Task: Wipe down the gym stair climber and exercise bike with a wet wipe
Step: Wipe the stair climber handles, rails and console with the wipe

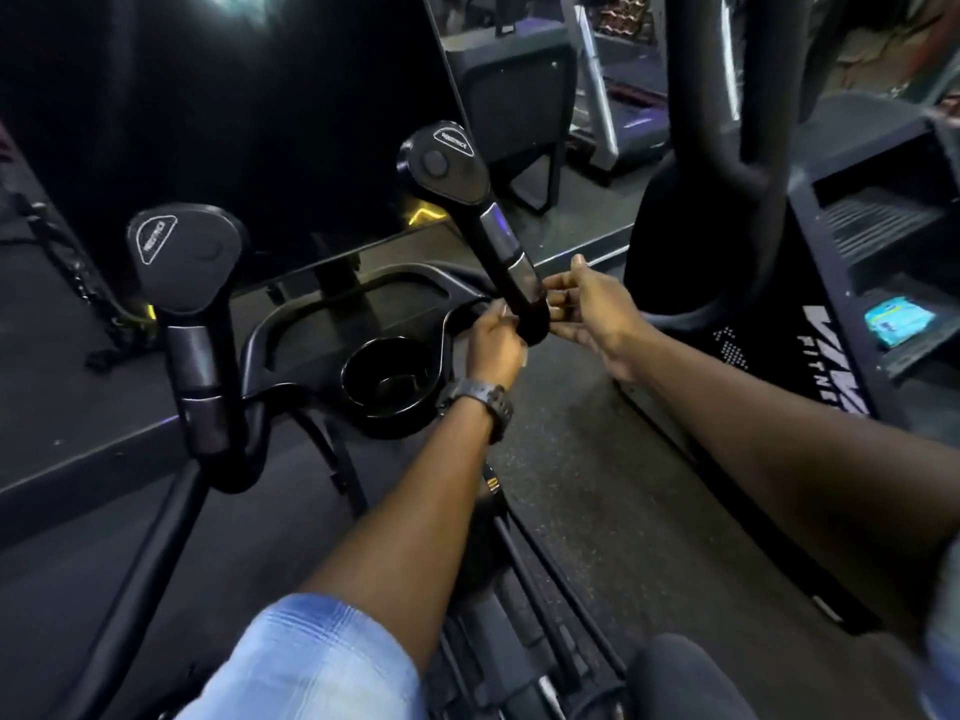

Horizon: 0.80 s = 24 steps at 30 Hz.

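Two hands [493, 340] [592, 309] at bike handle [493, 236], speckled gym floor [597, 485]

A gym — treadmill [618, 90], stair climber [878, 226], exercise bike handlebars [457, 200].

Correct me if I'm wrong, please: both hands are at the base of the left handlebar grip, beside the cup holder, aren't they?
Not quite: in the head view the left hand and right hand are at the base of the right handlebar grip, beside the cup holder. The left handlebar grip stands untouched.

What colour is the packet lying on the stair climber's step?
The packet is light blue, seen at the right of the head view.
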### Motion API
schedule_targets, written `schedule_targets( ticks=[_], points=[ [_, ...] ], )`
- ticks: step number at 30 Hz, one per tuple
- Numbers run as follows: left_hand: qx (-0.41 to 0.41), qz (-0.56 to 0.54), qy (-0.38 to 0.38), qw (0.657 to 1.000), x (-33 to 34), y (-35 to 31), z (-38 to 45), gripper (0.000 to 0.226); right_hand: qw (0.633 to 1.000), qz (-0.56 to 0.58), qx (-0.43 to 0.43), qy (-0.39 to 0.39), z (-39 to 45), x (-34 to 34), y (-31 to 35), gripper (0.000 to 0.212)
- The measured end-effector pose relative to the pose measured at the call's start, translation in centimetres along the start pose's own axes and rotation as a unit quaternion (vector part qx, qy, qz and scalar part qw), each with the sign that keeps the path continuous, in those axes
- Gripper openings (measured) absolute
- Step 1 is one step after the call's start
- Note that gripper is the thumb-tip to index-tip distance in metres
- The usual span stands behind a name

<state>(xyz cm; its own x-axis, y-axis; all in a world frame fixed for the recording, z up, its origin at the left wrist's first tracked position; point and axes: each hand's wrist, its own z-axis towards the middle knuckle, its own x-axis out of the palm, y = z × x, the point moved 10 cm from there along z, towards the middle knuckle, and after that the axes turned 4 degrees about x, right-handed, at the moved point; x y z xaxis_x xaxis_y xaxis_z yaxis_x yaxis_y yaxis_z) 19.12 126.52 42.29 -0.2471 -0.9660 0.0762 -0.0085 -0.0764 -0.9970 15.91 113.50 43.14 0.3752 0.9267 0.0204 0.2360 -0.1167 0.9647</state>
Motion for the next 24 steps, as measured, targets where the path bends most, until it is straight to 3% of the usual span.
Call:
schedule_targets(
  ticks=[5, 11, 14, 17, 21, 24],
  points=[
    [-0.055, -0.227, -0.126, 0.964, 0.9, 0.4, -2.2, 0.028, 0.999, -0.031, 0.002, -0.016, -0.3, -0.3, 1.4, 0.048],
    [-0.089, -0.324, -0.218, 0.916, -0.6, -0.4, -2.6, 0.027, 1.0, -0.029, -0.007, 0.003, -1.2, 0.5, 4.5, 0.047],
    [-0.063, -0.365, -0.231, 0.9, -2.3, -4.2, -2.4, 0.028, 0.998, -0.049, -0.038, 0.032, -1.9, 2.0, 7.0, 0.047],
    [0.023, -0.388, -0.231, 0.892, -5.4, -11.4, -1.4, 0.036, 0.995, -0.076, -0.056, 0.03, -2.2, 2.6, 8.7, 0.048],
    [0.186, -0.187, -0.142, 0.954, -6.1, -18.5, -0.9, 0.025, 0.992, -0.097, -0.072, 0.025, -2.5, 2.2, 9.0, 0.049],
    [0.233, 0.007, -0.144, 0.962, -6.6, -19.3, -0.9, 0.03, 0.991, -0.101, -0.079, 0.028, -3.1, 2.2, 9.2, 0.049]
  ],
)
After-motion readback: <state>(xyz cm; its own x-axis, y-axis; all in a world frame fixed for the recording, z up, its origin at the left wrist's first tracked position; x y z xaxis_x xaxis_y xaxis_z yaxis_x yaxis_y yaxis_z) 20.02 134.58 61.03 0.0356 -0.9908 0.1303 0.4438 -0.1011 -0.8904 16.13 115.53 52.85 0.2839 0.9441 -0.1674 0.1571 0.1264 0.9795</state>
